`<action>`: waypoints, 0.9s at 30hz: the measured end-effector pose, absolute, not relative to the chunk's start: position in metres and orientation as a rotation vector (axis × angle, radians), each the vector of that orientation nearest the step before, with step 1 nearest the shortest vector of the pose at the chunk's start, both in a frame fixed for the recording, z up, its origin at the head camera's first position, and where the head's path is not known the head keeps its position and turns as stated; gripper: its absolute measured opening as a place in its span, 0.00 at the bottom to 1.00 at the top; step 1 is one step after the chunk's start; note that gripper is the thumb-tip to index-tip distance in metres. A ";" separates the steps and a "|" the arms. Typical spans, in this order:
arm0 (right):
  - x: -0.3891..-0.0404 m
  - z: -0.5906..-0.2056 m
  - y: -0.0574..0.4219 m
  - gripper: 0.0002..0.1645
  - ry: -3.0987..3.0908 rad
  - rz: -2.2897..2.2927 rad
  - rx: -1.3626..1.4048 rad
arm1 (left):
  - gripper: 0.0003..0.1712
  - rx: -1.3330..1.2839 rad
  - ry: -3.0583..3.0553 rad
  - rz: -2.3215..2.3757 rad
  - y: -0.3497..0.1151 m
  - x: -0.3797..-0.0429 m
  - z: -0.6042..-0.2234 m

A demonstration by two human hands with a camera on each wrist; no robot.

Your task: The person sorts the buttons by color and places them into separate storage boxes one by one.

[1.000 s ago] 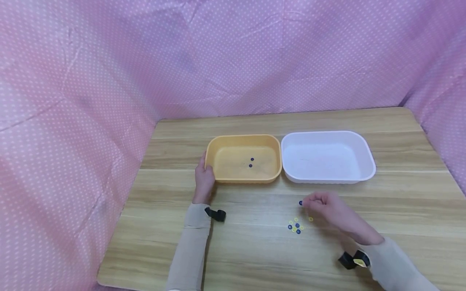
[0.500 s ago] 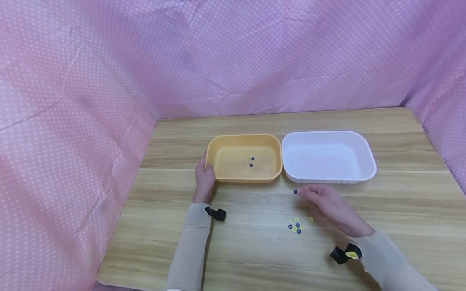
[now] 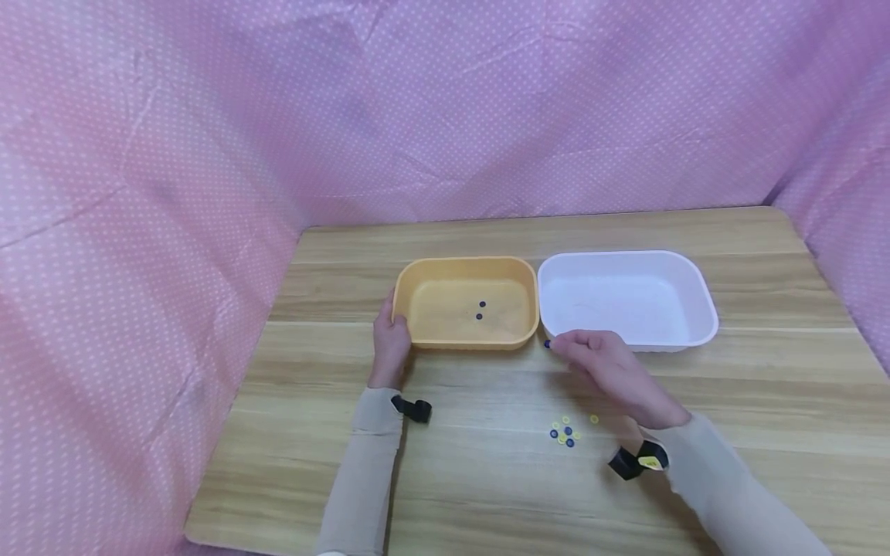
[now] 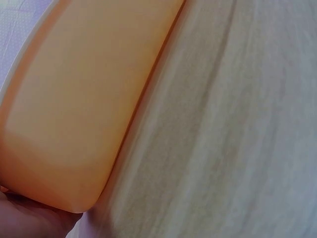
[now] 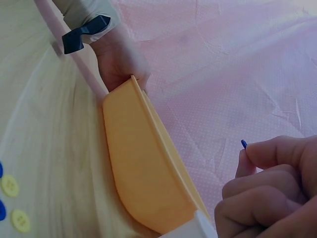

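By the white tray's edge point(image 3: 667, 347), right fingers point(image 5: 277, 150) pinch a blue button point(image 5: 243, 144); left fingers point(image 3: 385, 307) grip orange tray's rim point(image 3: 459, 343).

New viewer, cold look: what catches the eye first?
Probably the orange tray and white tray, side by side on the wooden table before the pink polka-dot cloth. Next, the right hand pinching a blue button near the white tray's front left corner, and the left hand gripping the orange tray's left end.
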State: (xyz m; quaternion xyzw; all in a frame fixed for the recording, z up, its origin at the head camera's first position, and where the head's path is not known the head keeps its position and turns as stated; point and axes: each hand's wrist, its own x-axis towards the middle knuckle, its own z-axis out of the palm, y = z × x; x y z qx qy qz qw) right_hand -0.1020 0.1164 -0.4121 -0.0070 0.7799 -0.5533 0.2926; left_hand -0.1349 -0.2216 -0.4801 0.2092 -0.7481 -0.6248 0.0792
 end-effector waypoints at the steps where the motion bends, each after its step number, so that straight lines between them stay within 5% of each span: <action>1: -0.103 -0.411 0.115 0.37 2.076 -1.481 -0.026 | 0.33 0.625 -2.239 -1.870 -0.222 -0.135 -0.480; 27: -0.160 -0.394 0.051 0.22 1.937 -1.750 -0.102 | 0.33 0.581 -2.232 -1.862 -0.224 -0.135 -0.481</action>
